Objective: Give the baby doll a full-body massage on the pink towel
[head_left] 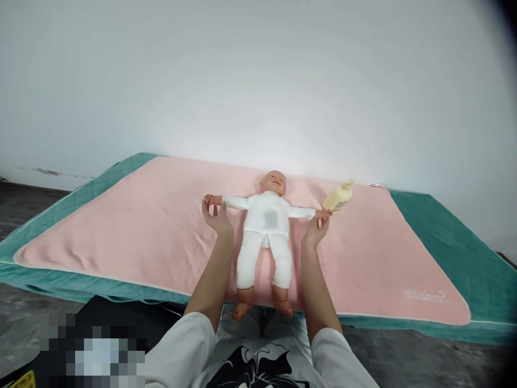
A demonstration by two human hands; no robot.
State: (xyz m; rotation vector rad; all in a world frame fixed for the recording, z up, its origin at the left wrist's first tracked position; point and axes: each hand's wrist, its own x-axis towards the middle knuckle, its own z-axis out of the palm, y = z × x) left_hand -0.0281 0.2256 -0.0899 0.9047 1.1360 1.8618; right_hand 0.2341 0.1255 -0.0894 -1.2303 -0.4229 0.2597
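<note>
A baby doll [264, 213] with a white cloth body lies on its back, arms stretched out to both sides and bare feet toward me. My left hand [218, 220] holds the doll's hand on the left side, thumb and fingers at its wrist. On the other side my right hand [316, 230] grips the doll's other hand from below, the fingers partly hidden by it. A pale yellow pump bottle [338, 198] lies tilted just beyond my right hand, close to the doll's hand.
Beneath the doll is a pink mat [375, 258], spread over a green-covered mattress [432, 226]. A plain white wall [258, 81] rises behind it. A black object [121, 318], partly blurred out, is at the lower left, below the mattress edge.
</note>
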